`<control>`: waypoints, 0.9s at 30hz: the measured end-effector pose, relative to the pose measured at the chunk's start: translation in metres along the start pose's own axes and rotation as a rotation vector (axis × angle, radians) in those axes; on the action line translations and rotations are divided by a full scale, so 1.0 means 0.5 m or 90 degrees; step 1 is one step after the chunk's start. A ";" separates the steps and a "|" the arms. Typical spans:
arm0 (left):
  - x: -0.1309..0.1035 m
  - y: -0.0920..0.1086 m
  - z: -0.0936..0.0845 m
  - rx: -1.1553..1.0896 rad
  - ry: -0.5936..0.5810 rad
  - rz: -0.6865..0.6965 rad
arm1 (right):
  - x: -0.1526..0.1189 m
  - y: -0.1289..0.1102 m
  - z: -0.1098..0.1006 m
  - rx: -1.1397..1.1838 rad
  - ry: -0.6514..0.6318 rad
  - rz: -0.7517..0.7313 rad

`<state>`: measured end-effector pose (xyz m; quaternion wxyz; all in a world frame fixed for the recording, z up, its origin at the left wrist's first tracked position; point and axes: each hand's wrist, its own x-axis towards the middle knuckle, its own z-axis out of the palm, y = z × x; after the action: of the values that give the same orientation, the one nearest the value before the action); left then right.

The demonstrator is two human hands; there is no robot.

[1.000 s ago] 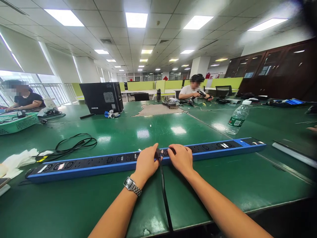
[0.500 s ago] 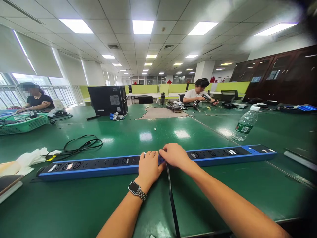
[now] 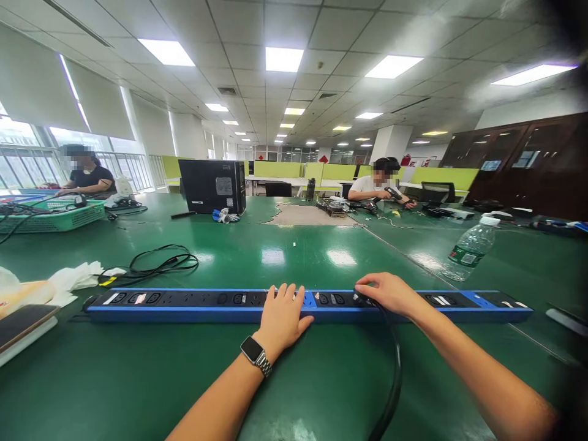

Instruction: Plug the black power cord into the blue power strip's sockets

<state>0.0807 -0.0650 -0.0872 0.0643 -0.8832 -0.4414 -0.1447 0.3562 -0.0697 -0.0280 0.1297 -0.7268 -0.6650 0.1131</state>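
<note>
On green table [image 3: 331,380]; blue power strip [image 3: 335,313]; left hand [image 3: 281,315] loosely spread across it; right hand [image 3: 388,291] pinching black plug [image 3: 363,298]

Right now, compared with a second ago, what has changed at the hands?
The right hand has carried the black cable rightward along the power strip. The left hand, earlier at the cable, has let go and rests on the strip. The bottle stayed put.

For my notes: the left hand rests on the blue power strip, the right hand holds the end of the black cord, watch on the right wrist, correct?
Not quite: the head view shows the watch on the left wrist. The rest stands: the left hand rests on the blue power strip, and the right hand holds the end of the black cord.
</note>
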 end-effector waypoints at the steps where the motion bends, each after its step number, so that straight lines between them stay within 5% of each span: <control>1: 0.000 -0.001 0.002 0.000 0.004 0.004 | 0.001 0.002 0.002 -0.018 0.003 0.000; 13: -0.026 -0.074 -0.012 0.006 0.029 -0.035 | 0.004 -0.035 -0.020 -0.186 -0.030 0.003; 27: -0.029 -0.071 -0.008 -0.012 0.053 -0.046 | 0.020 -0.007 -0.018 -0.148 -0.006 0.015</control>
<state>0.0433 -0.0556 -0.0884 0.0689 -0.8604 -0.4687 -0.1881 0.3567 -0.0598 -0.0183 0.0402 -0.7440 -0.6657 0.0405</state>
